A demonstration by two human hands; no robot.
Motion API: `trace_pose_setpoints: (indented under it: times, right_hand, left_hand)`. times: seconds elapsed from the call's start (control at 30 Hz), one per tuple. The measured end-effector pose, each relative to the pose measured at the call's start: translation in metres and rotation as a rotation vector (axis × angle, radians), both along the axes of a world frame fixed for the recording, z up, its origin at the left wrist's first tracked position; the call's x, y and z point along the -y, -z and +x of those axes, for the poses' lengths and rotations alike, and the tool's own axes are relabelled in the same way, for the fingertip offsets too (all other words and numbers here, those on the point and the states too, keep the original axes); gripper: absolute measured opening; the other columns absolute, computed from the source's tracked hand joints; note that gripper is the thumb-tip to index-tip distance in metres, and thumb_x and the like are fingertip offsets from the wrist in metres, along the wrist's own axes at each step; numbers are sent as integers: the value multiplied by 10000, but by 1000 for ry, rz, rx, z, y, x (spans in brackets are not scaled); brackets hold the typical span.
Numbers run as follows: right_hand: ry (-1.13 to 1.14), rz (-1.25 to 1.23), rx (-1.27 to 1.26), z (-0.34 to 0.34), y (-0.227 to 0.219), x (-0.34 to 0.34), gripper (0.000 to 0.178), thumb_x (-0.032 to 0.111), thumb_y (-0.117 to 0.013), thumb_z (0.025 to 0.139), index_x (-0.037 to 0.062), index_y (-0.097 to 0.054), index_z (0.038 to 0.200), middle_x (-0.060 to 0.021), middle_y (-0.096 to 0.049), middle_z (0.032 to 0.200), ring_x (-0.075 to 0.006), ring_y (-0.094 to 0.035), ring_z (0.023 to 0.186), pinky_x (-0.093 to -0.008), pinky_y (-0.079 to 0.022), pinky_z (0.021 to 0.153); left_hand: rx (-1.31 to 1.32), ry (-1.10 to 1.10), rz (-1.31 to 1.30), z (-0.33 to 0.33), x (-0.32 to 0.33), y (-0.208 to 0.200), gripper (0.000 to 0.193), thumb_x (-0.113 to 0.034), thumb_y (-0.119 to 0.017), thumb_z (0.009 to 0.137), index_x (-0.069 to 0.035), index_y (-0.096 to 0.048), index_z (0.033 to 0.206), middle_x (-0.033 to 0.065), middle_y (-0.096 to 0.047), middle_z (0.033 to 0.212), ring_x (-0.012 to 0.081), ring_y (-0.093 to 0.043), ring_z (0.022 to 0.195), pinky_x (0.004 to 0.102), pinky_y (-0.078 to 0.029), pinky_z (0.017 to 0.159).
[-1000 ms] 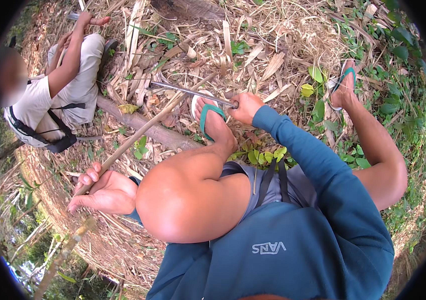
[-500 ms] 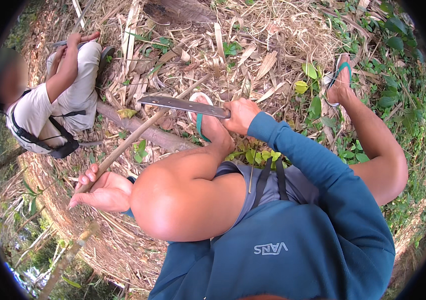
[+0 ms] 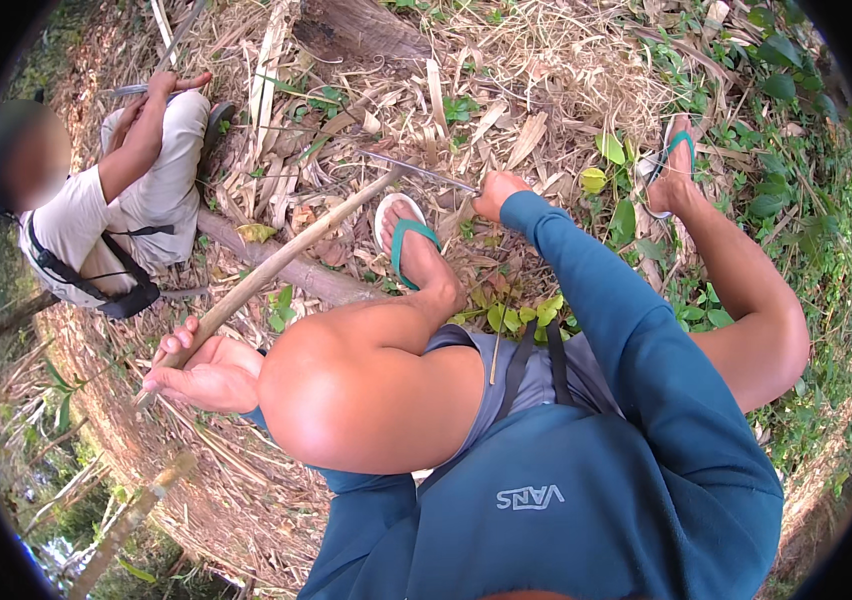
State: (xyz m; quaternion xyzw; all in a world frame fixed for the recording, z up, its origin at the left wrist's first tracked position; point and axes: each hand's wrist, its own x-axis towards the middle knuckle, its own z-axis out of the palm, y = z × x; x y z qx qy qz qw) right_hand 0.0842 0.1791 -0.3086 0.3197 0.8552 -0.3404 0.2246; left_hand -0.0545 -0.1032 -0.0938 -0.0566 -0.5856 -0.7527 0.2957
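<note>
A long wooden stick (image 3: 276, 262) slants up and away from my left hand (image 3: 208, 370), whose fingers are wrapped round its near end beside my bent knee. My right hand (image 3: 499, 195) is closed on the handle of a machete (image 3: 424, 174); its blade shows nearly edge-on as a thin line. The blade lies by the far end of the stick, and I cannot tell if the two touch. My foot in a green-strapped flip-flop (image 3: 414, 243) rests just below that end.
Dry leaves and husks (image 3: 346, 130) cover the ground. A log (image 3: 296, 268) lies past my left knee, and a thick stump (image 3: 361, 30) sits at the far edge. At the left another person (image 3: 76, 220) sits holding a blade. Green plants (image 3: 771, 180) grow at the right.
My right hand has moved away from me, taking the machete toward the stick's far end. Its blade has turned from flat to edge-on. The left hand keeps its hold.
</note>
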Motion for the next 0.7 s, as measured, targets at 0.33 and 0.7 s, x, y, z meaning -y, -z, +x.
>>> trace_pose_setpoints:
  times: [0.33,0.7]
  right_hand:
    - [19,22,105,17,23,-32,388,276,-633,783,-11,-685,1039,-246,-665,1072,-372,-644,1027,-425,-510,915]
    - [252,-392,177,42,42,-30,475,370,-682,759,-88,-673,885,-241,-682,781,-365,-684,796,-423,-548,785]
  left_hand:
    - [-24,42,67,2,-10,-7,475,-545,-478,951,-97,-423,805,24,-438,711,151,-450,660,320,-447,651]
    - [39,222,156,2,19,-2,615,-538,-482,942,-67,-402,1329,87,-540,943,252,-542,890,422,-471,932]
